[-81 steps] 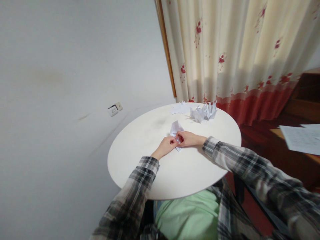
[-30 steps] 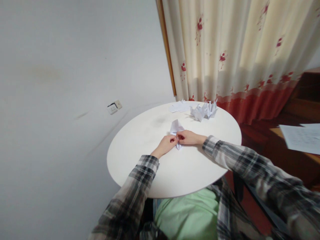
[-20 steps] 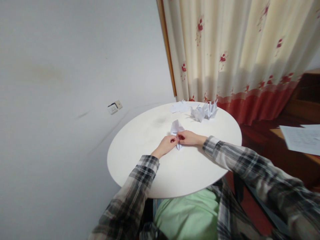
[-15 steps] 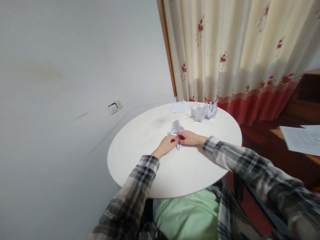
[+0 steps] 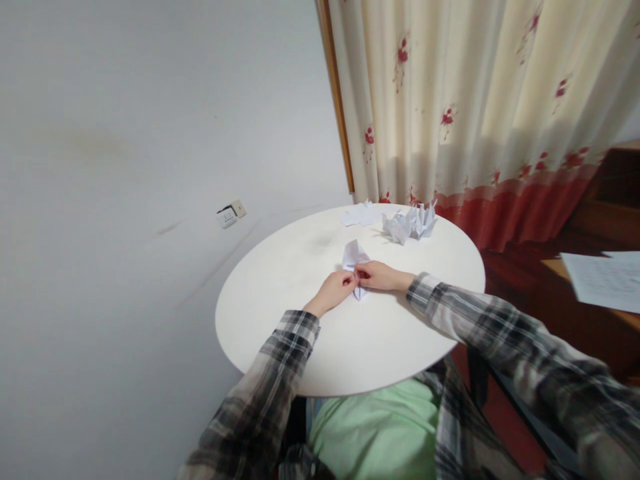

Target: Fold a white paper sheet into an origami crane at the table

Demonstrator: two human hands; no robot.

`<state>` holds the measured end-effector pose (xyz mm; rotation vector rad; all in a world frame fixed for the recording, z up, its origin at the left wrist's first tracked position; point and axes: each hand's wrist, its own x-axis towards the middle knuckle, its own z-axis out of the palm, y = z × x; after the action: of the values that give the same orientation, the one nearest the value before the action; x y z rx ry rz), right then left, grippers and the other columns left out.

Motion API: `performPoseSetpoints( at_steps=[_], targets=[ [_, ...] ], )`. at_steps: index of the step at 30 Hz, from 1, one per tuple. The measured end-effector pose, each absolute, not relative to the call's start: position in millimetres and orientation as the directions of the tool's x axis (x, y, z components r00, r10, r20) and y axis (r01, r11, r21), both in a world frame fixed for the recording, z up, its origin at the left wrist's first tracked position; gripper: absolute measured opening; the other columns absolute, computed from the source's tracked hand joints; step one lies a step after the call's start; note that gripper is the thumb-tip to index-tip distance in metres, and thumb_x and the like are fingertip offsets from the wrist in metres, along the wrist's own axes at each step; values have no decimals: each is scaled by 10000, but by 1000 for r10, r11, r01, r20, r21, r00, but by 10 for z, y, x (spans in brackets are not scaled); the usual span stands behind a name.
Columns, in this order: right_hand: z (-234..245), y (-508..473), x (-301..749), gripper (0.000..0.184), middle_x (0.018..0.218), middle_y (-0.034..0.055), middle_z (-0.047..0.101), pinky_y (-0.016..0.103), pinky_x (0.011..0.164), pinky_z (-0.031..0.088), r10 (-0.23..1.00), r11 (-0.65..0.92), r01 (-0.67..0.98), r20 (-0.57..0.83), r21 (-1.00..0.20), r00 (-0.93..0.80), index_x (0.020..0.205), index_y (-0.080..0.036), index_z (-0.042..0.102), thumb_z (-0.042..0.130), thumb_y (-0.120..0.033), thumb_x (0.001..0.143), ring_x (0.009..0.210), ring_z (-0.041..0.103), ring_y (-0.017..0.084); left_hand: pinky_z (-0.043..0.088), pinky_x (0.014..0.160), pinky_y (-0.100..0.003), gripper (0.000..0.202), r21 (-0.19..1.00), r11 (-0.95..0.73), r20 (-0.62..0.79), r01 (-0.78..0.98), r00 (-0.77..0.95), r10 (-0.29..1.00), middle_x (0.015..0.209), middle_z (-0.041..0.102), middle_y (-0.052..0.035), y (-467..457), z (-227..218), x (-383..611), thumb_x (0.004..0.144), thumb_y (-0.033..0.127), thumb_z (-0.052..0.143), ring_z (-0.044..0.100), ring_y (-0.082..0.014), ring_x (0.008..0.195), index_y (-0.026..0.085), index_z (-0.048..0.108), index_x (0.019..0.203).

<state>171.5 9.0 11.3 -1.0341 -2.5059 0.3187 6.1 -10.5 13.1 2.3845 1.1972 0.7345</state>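
Note:
A piece of folded white paper (image 5: 355,252) lies near the middle of the round white table (image 5: 280,293). From the left, my left hand (image 5: 339,287) pinches its middle with closed fingers. My right hand (image 5: 379,275) comes in from the other side and grips the same paper, its fingertips touching or nearly touching the left ones. A broad flap stands up beyond the hands, and a pointed end (image 5: 359,294) shows on the near side. The fingers cover the middle of the paper.
Several folded white paper figures (image 5: 399,227) stand at the table's far right. Beside them lie flat white paper pieces (image 5: 361,214). A wall with a socket (image 5: 227,217) borders the left, a flowered curtain (image 5: 475,120) the back. Written sheets (image 5: 603,277) lie on a surface at right.
Both hands stay on the folded paper in almost the same place. The whole view has shifted very slightly; nothing else visibly differs.

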Motion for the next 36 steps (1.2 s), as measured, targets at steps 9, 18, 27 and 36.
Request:
performPoseSetpoints(
  at_steps=[9, 18, 27, 36],
  targets=[
    [106, 106, 1717, 159, 712, 22, 570, 199, 572, 321, 716, 695, 617, 279, -368, -640, 831, -137, 561, 477, -232, 736, 606, 456, 103, 290, 512, -203, 237, 525, -591, 307, 613, 511, 803, 543, 437, 26, -86, 105, 40, 745, 259, 403, 374, -79, 535, 137, 480, 556],
    [96, 107, 1725, 138, 684, 13, 553, 199, 564, 314, 694, 718, 595, 312, -360, -649, 805, -143, 547, 470, -230, 730, 595, 442, 101, 283, 510, -202, 242, 524, -586, 295, 618, 514, 806, 540, 426, 27, -94, 117, 50, 746, 269, 398, 363, -79, 533, 140, 468, 554],
    [85, 111, 1715, 137, 687, 13, 556, 195, 565, 313, 697, 715, 599, 308, -361, -647, 809, -142, 550, 472, -222, 730, 598, 448, 101, 284, 516, -207, 241, 506, -593, 300, 626, 517, 802, 545, 438, 26, -86, 105, 43, 747, 267, 396, 371, -81, 535, 138, 484, 563],
    [91, 112, 1712, 143, 709, 21, 573, 198, 572, 317, 705, 708, 612, 300, -353, -643, 828, -144, 558, 485, -220, 732, 608, 459, 104, 293, 527, -203, 238, 492, -599, 298, 632, 524, 798, 566, 461, 21, -82, 97, 37, 758, 269, 393, 386, -81, 548, 140, 484, 579]
  ],
)
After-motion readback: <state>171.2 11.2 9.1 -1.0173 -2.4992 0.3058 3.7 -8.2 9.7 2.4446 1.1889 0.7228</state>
